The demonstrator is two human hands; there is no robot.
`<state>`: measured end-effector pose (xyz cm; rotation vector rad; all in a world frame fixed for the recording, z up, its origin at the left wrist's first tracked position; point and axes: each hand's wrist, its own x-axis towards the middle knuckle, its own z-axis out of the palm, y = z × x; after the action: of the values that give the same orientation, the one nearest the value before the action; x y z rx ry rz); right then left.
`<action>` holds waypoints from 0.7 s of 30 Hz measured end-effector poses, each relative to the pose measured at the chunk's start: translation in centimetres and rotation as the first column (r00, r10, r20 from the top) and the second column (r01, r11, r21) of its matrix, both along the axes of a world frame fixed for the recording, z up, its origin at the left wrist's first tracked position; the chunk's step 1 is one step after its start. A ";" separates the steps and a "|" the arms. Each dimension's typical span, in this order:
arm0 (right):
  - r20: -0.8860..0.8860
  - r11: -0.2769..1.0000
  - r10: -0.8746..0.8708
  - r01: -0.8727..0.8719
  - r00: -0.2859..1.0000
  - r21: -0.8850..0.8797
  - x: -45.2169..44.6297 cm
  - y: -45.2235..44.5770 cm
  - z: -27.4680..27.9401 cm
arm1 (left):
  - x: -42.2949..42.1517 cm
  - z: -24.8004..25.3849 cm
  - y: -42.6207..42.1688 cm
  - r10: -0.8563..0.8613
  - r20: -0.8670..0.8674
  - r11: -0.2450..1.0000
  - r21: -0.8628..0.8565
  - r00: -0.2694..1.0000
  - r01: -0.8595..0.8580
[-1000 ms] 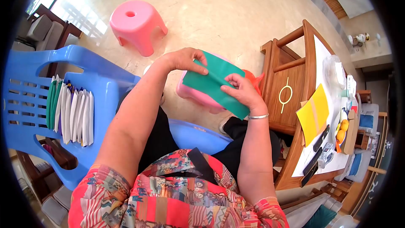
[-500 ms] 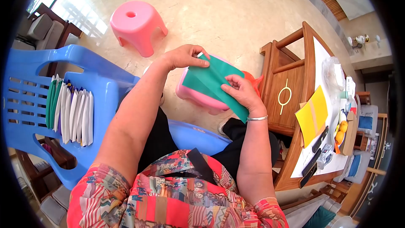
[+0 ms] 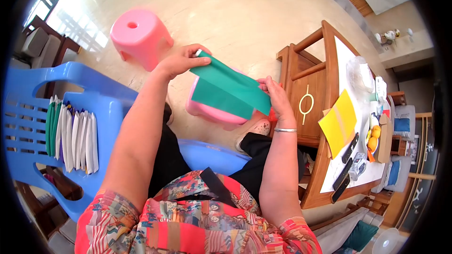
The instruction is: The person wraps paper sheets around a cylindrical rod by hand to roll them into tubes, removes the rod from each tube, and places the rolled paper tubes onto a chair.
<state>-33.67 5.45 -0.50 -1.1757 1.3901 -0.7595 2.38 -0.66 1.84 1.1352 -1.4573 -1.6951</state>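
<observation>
A green folded cloth-like sheet (image 3: 228, 79) stretches between my two hands, above a pink stool (image 3: 200, 107). My left hand (image 3: 181, 61) pinches its upper left corner between thumb and fingers, where a small white bit shows. At the other end, my right hand (image 3: 277, 98) has its fingers closed on the sheet's right edge. One flap of the sheet hangs lower, in front of the stool's top. Whether it is one piece or two layers, I cannot tell.
To the left, a blue plastic chair (image 3: 80, 77) holds a row of folded white and green pieces (image 3: 77, 138). Another pink stool (image 3: 141, 33) stands ahead on the floor. At right is a wooden table (image 3: 314, 169) with a yellow envelope-like sheet (image 3: 340, 123), dark remotes and oranges (image 3: 374, 131).
Both hands have drawn the green sheet out straighter; my right hand now holds its far right end. The view has shifted slightly, so the stools and table appear further left.
</observation>
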 end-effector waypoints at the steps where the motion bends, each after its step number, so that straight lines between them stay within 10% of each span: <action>1: 0.016 0.996 -0.084 0.084 0.996 0.005 -0.1 -0.1 0.2 | 0.1 -0.3 -0.2 0.022 -0.003 1.000 -0.019 1.000 -0.022; 10: 0.183 0.957 -0.248 0.211 0.951 0.202 0.1 0.9 3.0 | 0.4 -0.4 -0.5 0.115 -0.055 0.992 -0.050 0.992 -0.118; 13: 0.410 0.973 -0.230 0.212 0.883 0.089 0.2 0.6 1.8 | 0.4 -0.4 -0.5 0.141 -0.094 0.988 -0.044 0.986 -0.146; 21: 0.336 0.980 -0.097 0.149 0.937 -0.133 0.1 0.6 2.6 | 0.6 -0.8 -0.8 0.197 -0.158 0.979 -0.026 0.968 -0.203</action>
<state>-33.58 6.01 2.10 -1.0302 1.1472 -1.1178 3.00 -1.44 1.06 1.0644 -1.2340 -1.5679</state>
